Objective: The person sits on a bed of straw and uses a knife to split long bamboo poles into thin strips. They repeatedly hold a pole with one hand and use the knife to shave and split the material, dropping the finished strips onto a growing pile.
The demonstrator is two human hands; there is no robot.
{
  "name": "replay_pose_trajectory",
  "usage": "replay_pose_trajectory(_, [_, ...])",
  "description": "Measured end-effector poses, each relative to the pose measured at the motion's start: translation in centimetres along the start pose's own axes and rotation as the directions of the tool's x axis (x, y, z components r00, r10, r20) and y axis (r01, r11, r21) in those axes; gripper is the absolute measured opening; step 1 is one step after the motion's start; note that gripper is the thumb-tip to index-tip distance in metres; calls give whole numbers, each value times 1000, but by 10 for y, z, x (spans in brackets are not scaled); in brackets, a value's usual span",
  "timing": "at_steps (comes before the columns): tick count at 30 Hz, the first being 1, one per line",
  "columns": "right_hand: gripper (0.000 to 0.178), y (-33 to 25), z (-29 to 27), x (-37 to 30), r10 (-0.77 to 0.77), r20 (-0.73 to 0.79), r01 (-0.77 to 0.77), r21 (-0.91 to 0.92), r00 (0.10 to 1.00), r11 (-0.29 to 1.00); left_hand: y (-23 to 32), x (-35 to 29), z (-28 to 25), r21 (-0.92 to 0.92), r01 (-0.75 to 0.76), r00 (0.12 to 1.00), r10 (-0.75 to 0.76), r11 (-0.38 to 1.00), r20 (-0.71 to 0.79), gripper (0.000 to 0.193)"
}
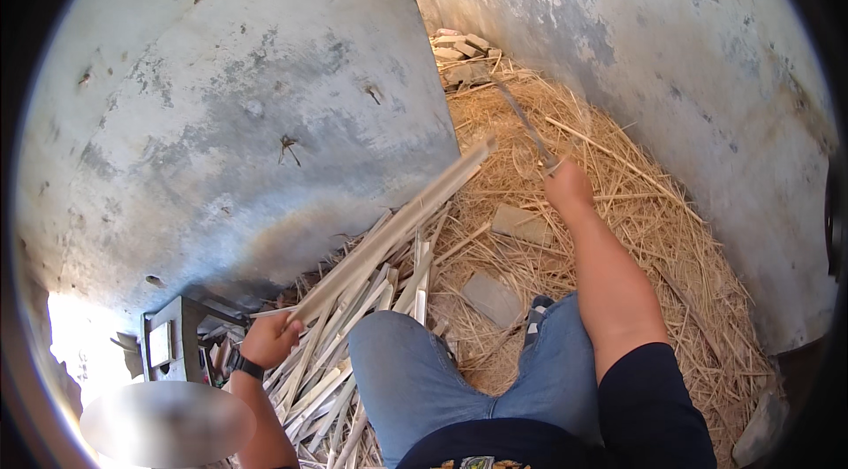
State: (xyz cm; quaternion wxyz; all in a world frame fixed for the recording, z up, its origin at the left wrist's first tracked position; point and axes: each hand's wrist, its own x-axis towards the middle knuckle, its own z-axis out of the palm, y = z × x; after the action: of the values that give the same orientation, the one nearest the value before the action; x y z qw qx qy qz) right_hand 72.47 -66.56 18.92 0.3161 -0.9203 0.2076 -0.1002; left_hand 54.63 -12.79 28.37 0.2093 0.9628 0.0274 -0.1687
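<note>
Straw floor (658, 215): beneath right hand
Left hand (272, 341): clamped on bamboo strip (397, 228)
Right hand (570, 185): clamped on machete (526, 122)
Machete: best swung beyond left hand

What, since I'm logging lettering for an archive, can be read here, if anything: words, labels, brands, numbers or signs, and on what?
No text is readable.
Colourful print on the dark shirt: cut off by the lower edge, too little shows to read.
Dark wristband: too small to read any marking.
</note>
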Motion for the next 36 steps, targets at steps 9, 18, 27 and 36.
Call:
replay_pose_trajectory(9, [25, -21, 9, -27, -244, 126, 217, 192, 962, 957, -16, 1, 30, -235, 27, 1000, -30, 972, -9, 30])
replay_pose_trajectory(18, [19, -63, 18, -61, -661, 189, 679, -39, 726, 734, -3, -16, 23, -211, -60, 994, 40, 976, -98, 29])
replay_pose_trajectory(27, [27, -12, 1, -8, 34, 51, -59, 637, 998, 768, -3, -29, -3, -209, 112, 993, -117, 971, -10, 30])
replay_pose_trajectory(36, [32, -35, 4, -31, -122, 356, -159, 665, 927, 730, 101, 51, -25, 404, -29, 999, 17, 914, 34, 36])
